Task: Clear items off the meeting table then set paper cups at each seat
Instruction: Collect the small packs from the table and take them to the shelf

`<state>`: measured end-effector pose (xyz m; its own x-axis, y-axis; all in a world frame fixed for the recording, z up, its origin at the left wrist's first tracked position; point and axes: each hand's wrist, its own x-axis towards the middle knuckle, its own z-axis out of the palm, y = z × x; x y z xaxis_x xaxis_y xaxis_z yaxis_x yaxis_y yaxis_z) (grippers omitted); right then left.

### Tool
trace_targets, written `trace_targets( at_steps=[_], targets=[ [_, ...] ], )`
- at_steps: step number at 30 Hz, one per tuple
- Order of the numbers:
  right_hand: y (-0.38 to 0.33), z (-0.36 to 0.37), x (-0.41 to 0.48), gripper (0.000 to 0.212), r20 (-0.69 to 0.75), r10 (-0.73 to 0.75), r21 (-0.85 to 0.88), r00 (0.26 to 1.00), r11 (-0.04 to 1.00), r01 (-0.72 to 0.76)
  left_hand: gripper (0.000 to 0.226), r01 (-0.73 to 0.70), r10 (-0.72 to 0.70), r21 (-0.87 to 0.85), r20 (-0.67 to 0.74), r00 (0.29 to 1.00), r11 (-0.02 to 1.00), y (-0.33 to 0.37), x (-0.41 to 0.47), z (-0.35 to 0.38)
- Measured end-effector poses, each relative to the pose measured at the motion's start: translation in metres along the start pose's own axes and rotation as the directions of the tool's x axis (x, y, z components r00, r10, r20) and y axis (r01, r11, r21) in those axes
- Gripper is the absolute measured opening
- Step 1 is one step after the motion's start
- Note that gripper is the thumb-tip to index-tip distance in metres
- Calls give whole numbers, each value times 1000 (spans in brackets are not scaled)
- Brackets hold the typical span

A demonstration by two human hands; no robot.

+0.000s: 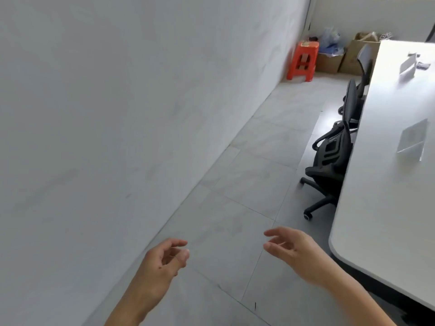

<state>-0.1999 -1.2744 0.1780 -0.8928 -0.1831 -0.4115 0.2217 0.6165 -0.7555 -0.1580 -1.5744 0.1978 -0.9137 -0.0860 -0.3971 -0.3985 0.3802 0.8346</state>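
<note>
Two empty hands over the floor, beside the white surface.

The left hand [162,260] and right hand [292,248] hang loosely curled and grasp nothing above the grey tiled floor [235,208]; the right one is near the rounded corner of the surface [381,208]. On that surface a clear stand [412,140] sits on the nearer stretch. A second clear stand [408,67] sits farther along, with small dark scraps [423,65] just beside it. Any writing on them is too blurred to read. Black chairs [334,156] are tucked against the surface's wall-side edge. In the far corner an orange stool [303,61], cardboard boxes [329,62] and a plastic bag [332,40] stand together.
</note>
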Motion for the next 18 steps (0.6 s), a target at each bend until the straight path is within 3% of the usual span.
trace_targets(
  at_steps=[5,12,15,18],
  targets=[
    [-12,-31,88,25,-98,52,40,994,998,-48,10,21,-29,62,127,991,998,15,114,-8],
    [-19,-64,173,26,-205,247,128,947,966,-224,11,-104,65,129,276,959,986,89,294,-12],
    [-29,-90,187,23,-306,304,242,902,941,-235,10,-191,108,176,397,911,966,140,357,4],
    [-23,-113,186,22,-417,410,361,811,894,-267,10,-299,151,207,529,835,931,187,404,42]
  ],
)
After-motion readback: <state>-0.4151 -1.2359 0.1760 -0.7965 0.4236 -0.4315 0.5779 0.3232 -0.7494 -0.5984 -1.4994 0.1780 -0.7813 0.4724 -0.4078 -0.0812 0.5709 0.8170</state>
